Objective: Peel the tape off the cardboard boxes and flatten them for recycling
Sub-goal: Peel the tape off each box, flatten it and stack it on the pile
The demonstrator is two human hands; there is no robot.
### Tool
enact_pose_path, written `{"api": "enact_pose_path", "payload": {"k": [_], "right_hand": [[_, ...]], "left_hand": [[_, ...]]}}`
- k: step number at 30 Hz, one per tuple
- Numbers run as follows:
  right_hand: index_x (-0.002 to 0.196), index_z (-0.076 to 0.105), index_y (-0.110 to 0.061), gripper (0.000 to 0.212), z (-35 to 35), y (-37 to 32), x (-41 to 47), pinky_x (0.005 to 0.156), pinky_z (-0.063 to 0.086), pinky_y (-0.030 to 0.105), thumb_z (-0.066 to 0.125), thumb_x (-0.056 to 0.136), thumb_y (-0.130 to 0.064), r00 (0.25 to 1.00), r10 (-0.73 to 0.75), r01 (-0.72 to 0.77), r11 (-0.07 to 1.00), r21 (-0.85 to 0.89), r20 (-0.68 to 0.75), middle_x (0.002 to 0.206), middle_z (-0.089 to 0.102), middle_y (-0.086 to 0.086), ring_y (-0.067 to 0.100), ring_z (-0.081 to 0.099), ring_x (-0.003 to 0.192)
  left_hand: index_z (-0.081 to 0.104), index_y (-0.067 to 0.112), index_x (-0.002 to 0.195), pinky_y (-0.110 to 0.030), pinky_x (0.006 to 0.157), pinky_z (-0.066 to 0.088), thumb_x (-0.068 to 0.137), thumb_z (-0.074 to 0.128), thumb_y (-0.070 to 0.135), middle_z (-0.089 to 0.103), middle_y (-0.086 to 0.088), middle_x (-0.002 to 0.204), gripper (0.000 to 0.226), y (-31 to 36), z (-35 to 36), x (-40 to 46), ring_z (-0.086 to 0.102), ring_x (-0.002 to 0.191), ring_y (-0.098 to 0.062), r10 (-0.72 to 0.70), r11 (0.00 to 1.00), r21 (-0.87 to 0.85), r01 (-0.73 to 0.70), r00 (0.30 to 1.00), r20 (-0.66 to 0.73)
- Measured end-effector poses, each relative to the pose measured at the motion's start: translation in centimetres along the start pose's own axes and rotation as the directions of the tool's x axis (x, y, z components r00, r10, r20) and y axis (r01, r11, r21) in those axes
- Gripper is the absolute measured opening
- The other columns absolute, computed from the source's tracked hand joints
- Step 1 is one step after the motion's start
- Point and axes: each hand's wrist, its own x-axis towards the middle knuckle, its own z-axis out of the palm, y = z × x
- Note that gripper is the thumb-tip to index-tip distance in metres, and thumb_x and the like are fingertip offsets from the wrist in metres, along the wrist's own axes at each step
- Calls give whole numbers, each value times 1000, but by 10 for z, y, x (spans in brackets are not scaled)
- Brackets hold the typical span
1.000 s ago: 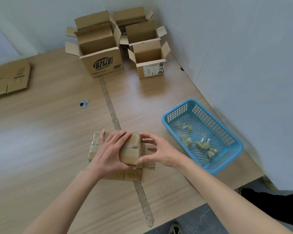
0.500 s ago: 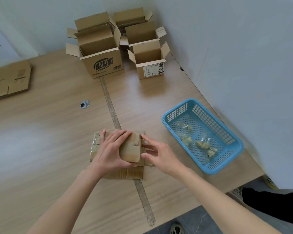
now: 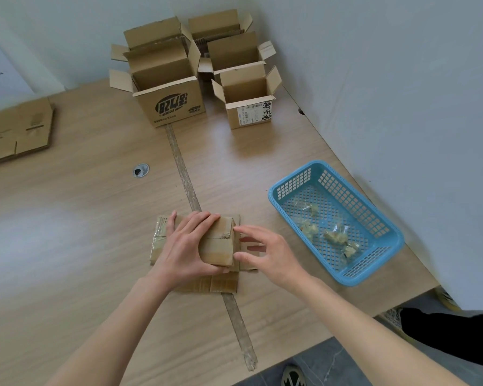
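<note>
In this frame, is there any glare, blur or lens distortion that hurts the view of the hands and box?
Head view: a soft glare patch whitens the table left of the flattened box; wide-angle bending curves the table edges; the left hand and right hand look sharp, without motion blur.

Single head-worn wide-angle view, looking forward and down, close over the surface (image 3: 67,218), corner walls beyond

Wooden table (image 3: 67,218) bears open boxes (image 3: 176,104) (four), flattened cardboard (image 3: 17,129), blue basket (image 3: 385,238)
</note>
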Motion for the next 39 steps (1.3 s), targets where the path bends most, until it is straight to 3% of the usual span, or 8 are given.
{"api": "enact_pose_path", "payload": {"k": [3,6,14,20,29,35,37,39], "right_hand": [[136,62,-29,62,-2,2,1,94,53,19,86,80,-16,995,90,-95,989,110,52,132,63,-11,2,61,117],[140,54,-32,76,-4,1,5,100,51,24,90,75,-17,977,157,-185,962,202,145,137,60,-10,2,57,125],[145,48,-32,78,-9,-1,12,97,54,26,85,80,-11,966,155,-206,945,253,208,145,50,-17,5,60,124],[146,48,-29,76,-10,-3,14,92,56,27,83,82,-7,967,148,-197,952,235,209,146,50,-17,5,60,121],[146,45,-30,79,-14,-4,19,103,53,40,86,80,-12,958,148,-194,966,173,247,146,49,-12,15,61,121],[148,37,-34,84,-16,-7,25,100,54,34,86,80,-27,934,173,-212,972,97,313,148,42,-17,7,53,127],[150,35,-35,91,-12,-12,28,101,50,27,88,76,-37,940,184,-206,977,48,288,148,42,-21,1,51,127],[151,36,-32,90,-8,-15,31,101,50,26,88,77,-34,959,161,-161,987,-19,232,146,45,-20,2,54,126]], "left_hand": [[49,21,148,-62,121,8,53,73,83,51,7,143,116,0,0,1,45,137,-16,-3,1000,2,3,1000,-5],[49,22,147,-62,121,8,53,72,85,51,8,143,115,0,2,1,46,137,-15,-5,1000,-1,5,1000,-13],[49,23,147,-62,121,9,53,72,85,51,8,144,115,-1,3,1,46,138,-18,-12,1000,-10,12,1000,-16],[48,24,147,-62,121,9,54,71,85,50,8,144,114,-1,4,1,46,138,-17,-5,1000,-5,5,1000,-25],[47,24,147,-63,121,8,54,71,85,49,8,144,114,-3,7,1,45,138,-18,-1,1000,9,1,1000,-21],[45,23,148,-61,120,11,56,64,90,48,7,144,115,-3,12,2,45,138,-19,-12,998,59,14,999,-32],[43,22,151,-60,120,13,59,58,92,48,5,145,116,3,14,1,44,138,-20,-57,992,113,60,998,-34],[39,22,154,-59,118,15,58,54,95,47,4,146,122,11,14,3,41,139,-19,-131,980,149,131,991,-12]]}}
